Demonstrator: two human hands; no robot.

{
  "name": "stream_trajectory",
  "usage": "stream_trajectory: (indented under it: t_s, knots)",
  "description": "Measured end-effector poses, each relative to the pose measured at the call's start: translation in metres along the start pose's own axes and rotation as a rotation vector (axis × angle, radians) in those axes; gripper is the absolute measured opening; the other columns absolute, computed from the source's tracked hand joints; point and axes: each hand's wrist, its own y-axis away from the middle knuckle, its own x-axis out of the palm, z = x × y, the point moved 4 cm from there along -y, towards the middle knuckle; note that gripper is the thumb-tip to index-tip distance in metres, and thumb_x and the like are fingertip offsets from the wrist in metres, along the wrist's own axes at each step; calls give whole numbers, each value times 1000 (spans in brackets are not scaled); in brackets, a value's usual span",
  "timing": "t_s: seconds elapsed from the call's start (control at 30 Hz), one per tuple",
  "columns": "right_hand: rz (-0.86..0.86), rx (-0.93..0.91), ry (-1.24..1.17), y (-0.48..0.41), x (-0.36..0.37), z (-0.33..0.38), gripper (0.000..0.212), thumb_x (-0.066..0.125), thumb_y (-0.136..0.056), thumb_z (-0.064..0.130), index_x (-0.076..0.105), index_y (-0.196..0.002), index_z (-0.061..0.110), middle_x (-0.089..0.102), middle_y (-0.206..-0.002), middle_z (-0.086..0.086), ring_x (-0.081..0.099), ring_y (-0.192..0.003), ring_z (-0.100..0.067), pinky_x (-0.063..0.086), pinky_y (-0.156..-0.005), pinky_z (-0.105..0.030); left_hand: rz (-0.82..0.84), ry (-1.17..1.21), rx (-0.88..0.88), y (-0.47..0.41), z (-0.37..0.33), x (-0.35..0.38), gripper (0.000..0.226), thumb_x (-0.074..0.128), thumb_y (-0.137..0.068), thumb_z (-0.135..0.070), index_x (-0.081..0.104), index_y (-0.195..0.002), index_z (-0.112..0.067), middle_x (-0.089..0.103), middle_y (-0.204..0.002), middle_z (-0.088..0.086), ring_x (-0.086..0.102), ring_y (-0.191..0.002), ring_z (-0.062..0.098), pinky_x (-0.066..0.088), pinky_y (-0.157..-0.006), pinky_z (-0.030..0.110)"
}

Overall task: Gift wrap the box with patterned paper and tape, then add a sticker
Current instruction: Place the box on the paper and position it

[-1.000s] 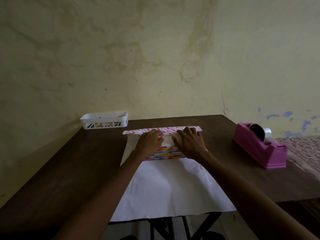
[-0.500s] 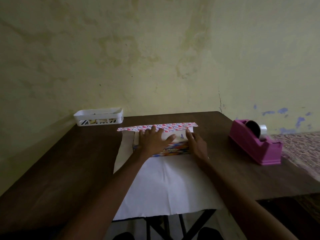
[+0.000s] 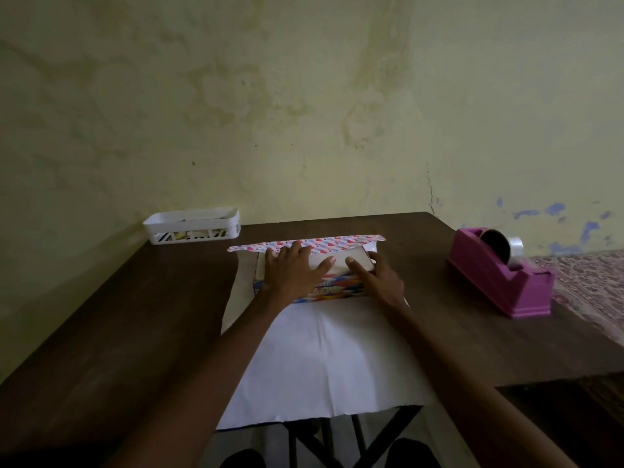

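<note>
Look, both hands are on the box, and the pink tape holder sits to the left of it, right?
Not quite. The head view shows the left hand and the right hand both on the box, but the pink tape holder sits to the right of it, not the left.

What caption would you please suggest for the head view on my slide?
The left hand and right hand rest on the box atop patterned paper; pink tape dispenser stands nearby.

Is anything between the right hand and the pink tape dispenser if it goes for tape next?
Nothing visible: only bare table lies between the right hand, at the right end of the box, and the tape dispenser.
</note>
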Motion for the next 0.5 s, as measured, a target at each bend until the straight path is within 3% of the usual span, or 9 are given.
stream_trajectory:
  t_s: [0.2, 0.37, 0.5]
  knots:
    - [-84, -86, -97, 0, -2, -4, 92, 62, -62, 86, 46, -137, 36, 56, -138, 2, 59, -116, -18, 47, -101, -52, -80, 18, 24, 2, 0, 0, 64, 27, -97, -62, 52, -134, -17, 48, -143, 5, 44, -131, 25, 22, -115, 52]
    - [-131, -276, 185, 5, 5, 6, 83, 67, -66, 73, 48, -137, 34, 45, -145, 6, 40, -129, -22, 38, -105, -47, -86, -16, 33, 2, 0, 1, 57, 29, -99, -54, 52, -136, -18, 47, -145, 5, 44, -130, 25, 25, -114, 50]
    - [-147, -304, 323, 4, 6, 6, 81, 69, -69, 71, 50, -138, 34, 41, -150, 5, 32, -136, -26, 33, -106, -49, -103, -48, 46, 3, 0, 1, 54, 30, -99, -52, 54, -133, -18, 48, -143, 5, 46, -128, 25, 28, -111, 51]
